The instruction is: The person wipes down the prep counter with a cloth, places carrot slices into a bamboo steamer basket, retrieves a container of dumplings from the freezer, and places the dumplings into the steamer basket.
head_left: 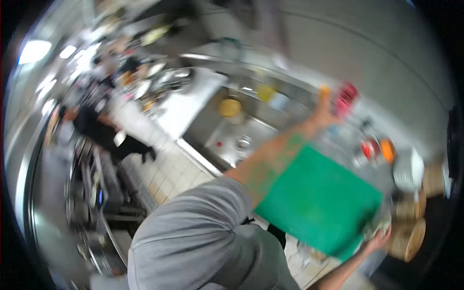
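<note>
My left hand (325, 115) reaches out to the back of the counter, beside a red-pink item (346, 99) and a small orange item (324, 90). Motion blur hides its fingers. A large green cutting board (321, 200) lies below my left forearm. At the board's lower right corner, my right hand (380, 240) is closed on a crumpled pale cloth (378, 224).
A steel sink (263, 126) holds a yellow round item (230, 108). Red and orange containers (378, 150), a white basket (409, 169) and wooden-looking round containers (408, 239) stand at right. Another person (99, 128) in dark clothes stands at left near kitchen equipment.
</note>
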Action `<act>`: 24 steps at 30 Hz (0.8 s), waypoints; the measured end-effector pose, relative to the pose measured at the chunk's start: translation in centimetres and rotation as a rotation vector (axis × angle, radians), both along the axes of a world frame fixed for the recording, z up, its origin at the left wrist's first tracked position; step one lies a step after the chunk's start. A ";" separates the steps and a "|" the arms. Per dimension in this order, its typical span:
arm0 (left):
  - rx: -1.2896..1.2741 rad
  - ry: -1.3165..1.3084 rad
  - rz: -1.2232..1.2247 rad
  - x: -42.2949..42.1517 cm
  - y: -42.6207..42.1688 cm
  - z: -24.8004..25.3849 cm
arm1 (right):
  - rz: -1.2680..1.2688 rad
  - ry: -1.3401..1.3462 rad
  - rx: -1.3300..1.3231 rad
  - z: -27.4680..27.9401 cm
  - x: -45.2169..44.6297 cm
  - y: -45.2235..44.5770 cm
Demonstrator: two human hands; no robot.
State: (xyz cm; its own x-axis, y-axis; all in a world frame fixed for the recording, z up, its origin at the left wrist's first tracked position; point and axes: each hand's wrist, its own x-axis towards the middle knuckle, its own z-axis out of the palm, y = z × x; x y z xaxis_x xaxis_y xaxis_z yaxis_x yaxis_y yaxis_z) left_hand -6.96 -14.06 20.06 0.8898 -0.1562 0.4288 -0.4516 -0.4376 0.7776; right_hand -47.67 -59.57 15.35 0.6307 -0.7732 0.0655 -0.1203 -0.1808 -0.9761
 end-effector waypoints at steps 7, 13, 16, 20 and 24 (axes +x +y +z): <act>0.174 0.091 -0.020 -26.9 20.8 9.1 | 0.179 0.384 -0.619 -9.4 10.2 6.3; -0.268 0.477 0.711 -49.1 45.1 5.9 | 0.378 -0.082 -0.643 -9.4 14.7 25.2; -0.251 0.347 0.969 -52.2 52.4 6.0 | 0.425 -0.012 -0.629 -7.6 16.0 37.5; -0.361 0.288 0.890 -49.4 57.1 4.1 | 0.671 -0.161 -0.303 -8.5 16.7 48.4; -0.264 0.290 0.688 -47.1 58.4 6.1 | 0.709 -0.026 0.541 -0.5 14.0 57.4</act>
